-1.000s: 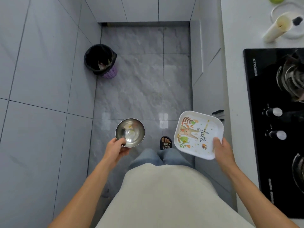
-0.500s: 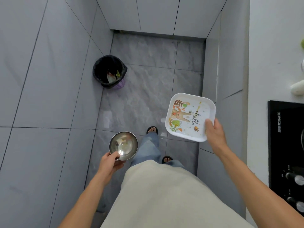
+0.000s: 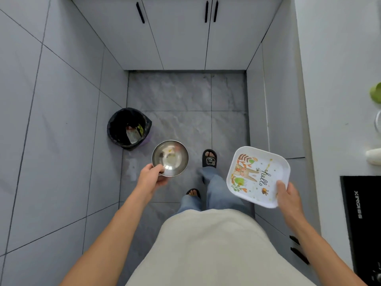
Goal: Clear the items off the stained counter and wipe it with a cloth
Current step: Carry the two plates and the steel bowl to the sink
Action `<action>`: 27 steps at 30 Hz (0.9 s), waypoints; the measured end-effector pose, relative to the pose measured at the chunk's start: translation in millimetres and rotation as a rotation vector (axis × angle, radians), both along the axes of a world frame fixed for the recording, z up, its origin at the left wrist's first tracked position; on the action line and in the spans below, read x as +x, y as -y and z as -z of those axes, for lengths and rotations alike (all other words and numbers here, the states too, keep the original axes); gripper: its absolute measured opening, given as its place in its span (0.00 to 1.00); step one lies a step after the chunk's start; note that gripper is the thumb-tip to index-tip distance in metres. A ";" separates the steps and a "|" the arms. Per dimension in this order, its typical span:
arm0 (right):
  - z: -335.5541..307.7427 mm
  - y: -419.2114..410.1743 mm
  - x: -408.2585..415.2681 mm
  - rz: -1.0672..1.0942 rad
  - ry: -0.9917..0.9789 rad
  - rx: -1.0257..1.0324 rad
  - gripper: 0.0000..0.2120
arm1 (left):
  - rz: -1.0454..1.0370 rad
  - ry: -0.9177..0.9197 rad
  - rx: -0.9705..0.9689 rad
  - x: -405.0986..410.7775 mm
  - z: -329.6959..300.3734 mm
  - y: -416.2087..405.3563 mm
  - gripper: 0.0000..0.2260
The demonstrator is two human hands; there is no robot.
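Both feet have stepped forward since half a second ago, so the black-lined round bin now sits much nearer the bowl, and the cupboard doors with black bar handles have come into sight at the top of the view.

At the grip, the left hand pinches the near rim of a small round stainless-steel bowl, thumb on the inside edge and fingers curled beneath. The bowl is held roughly level over the grey marble-patterned floor, just to the right of the bin and slightly nearer the person. A few small scraps lie in its shiny bottom; what they are is too small to tell.

The right hand grips the near right corner of a square white plastic plate with rounded corners, printed with a rabbit, leaves and the word "hello". The thumb lies on top of the rim, with the fingers hidden underneath. This plate tilts a little and hangs in front of the grey lower cabinet fronts.

Further out, the white counter runs along the right side. A black glass hob is set into it at the lower right, and a green object and a pale cylinder are cut off at the edge. The bin, holding some rubbish, stands against the grey tiled wall. Black sandals and blue jeans show below the pale top.
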State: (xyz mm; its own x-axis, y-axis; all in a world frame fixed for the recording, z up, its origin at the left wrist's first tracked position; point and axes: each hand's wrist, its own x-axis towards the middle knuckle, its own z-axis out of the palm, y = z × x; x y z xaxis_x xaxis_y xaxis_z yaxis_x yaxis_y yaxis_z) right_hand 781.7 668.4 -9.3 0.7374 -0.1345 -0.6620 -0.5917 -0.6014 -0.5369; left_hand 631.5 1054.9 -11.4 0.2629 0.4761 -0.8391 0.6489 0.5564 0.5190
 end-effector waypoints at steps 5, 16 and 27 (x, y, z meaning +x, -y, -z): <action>12.2 -26.6 73.5 0.005 0.007 0.011 0.16 | 0.016 0.029 0.008 90.4 1.8 -41.2 0.04; -3.4 -163.4 251.7 -0.132 0.085 0.125 0.11 | -0.082 -0.067 -0.014 163.9 -7.4 -98.6 0.01; -6.3 -303.6 390.1 -0.199 0.087 0.150 0.09 | -0.157 -0.169 -0.045 225.7 15.7 -189.7 0.04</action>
